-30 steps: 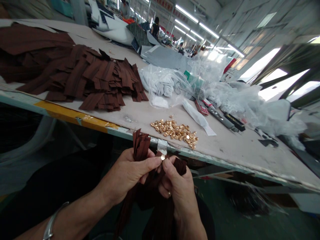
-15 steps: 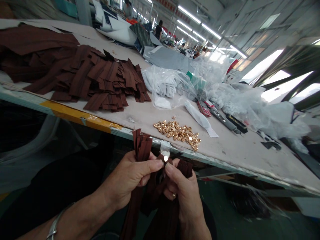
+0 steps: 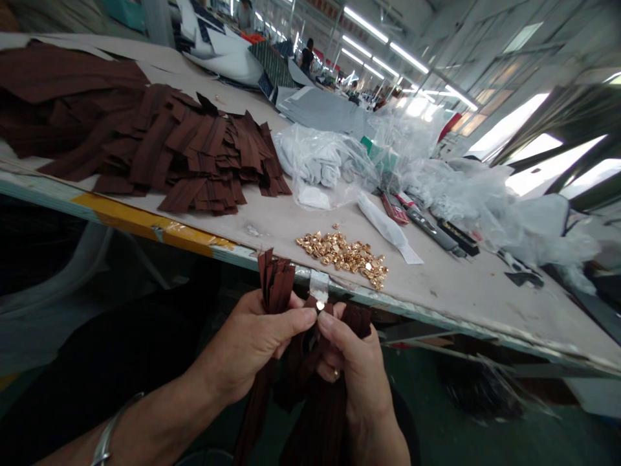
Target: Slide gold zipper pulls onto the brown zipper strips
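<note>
My left hand point(image 3: 262, 340) is closed round a bundle of brown zipper tapes point(image 3: 275, 281), whose ends stick up above the fist. My right hand point(image 3: 356, 359) grips more brown zipper tapes point(image 3: 358, 320). Thumbs and fingertips of both hands meet on one tape at the table's front edge. A shiny gold zipper slider point(image 3: 320, 305) shows just above the thumb tips, in front of a fixture wrapped in clear tape point(image 3: 319, 285). The exact contact between slider and fingertips is hidden. Just beyond, a heap of gold sliders point(image 3: 343, 252) lies on the table.
A large pile of brown zipper tapes point(image 3: 194, 142) covers the table's left side. Beyond the sliders lie a clear bag of white material point(image 3: 325, 162), a white paper strip point(image 3: 391, 230), a box cutter point(image 3: 429, 228) and black scissors point(image 3: 521, 272). Plastic sheeting point(image 3: 485, 194) is heaped at right.
Both thumbs have drawn slightly closer together over the tape, and less of the gold slider shows between them. The whole view has shifted slightly; the table items lie as before.
</note>
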`<action>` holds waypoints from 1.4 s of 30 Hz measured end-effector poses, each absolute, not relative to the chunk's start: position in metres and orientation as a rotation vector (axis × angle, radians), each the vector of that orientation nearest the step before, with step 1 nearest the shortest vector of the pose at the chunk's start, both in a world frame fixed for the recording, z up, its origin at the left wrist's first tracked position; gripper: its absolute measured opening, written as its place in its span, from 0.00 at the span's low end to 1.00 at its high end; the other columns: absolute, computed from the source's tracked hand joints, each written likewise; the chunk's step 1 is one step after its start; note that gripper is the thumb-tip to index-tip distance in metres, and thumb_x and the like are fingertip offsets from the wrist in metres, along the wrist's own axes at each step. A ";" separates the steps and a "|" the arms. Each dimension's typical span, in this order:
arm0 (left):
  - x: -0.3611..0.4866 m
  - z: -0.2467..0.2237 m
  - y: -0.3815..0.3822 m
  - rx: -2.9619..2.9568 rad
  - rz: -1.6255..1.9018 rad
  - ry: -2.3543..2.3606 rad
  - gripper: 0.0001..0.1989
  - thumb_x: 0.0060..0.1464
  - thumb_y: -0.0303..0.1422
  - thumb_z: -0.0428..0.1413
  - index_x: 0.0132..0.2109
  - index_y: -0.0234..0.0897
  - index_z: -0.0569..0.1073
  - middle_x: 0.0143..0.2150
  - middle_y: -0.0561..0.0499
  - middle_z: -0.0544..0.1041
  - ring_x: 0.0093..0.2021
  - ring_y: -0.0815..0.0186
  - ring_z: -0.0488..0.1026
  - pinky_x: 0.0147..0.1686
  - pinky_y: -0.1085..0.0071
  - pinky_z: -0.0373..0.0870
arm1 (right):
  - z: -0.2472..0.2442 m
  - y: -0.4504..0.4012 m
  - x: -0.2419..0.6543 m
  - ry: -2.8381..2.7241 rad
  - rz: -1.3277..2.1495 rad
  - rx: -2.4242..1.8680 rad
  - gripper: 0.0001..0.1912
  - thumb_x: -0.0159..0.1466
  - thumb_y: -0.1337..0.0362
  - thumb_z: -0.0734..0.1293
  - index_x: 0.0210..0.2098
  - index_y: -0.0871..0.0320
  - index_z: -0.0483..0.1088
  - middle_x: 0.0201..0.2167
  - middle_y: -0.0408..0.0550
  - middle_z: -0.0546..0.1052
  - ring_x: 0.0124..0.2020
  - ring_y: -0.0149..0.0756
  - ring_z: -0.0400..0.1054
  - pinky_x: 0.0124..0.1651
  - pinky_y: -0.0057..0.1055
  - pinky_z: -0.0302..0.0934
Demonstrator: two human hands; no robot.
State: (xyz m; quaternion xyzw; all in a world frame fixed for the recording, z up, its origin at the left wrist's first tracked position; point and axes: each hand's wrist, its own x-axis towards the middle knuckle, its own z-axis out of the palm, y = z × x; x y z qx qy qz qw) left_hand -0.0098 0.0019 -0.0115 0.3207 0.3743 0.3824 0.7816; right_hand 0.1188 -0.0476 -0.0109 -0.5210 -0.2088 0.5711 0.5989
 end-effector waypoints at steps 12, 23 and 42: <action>-0.011 -0.009 0.007 0.845 0.792 0.799 0.12 0.47 0.37 0.63 0.26 0.35 0.70 0.19 0.57 0.71 0.19 0.74 0.65 0.20 0.78 0.61 | -0.009 -0.040 0.124 -0.658 1.226 -1.250 0.18 0.54 0.56 0.75 0.24 0.59 0.64 0.12 0.32 0.59 0.12 0.18 0.47 0.12 0.16 0.46; -0.010 -0.011 0.004 0.717 0.795 0.784 0.13 0.47 0.36 0.63 0.24 0.35 0.69 0.13 0.63 0.59 0.15 0.79 0.51 0.16 0.80 0.46 | -0.010 -0.047 0.123 -0.692 1.208 -1.352 0.20 0.53 0.55 0.75 0.22 0.59 0.63 0.11 0.31 0.58 0.12 0.18 0.46 0.13 0.17 0.45; -0.013 -0.013 0.002 0.717 0.786 0.804 0.12 0.45 0.34 0.64 0.24 0.36 0.68 0.12 0.63 0.59 0.15 0.78 0.52 0.16 0.80 0.47 | -0.011 -0.048 0.124 -0.594 1.274 -1.274 0.18 0.50 0.58 0.77 0.21 0.58 0.64 0.10 0.31 0.58 0.10 0.18 0.45 0.12 0.17 0.46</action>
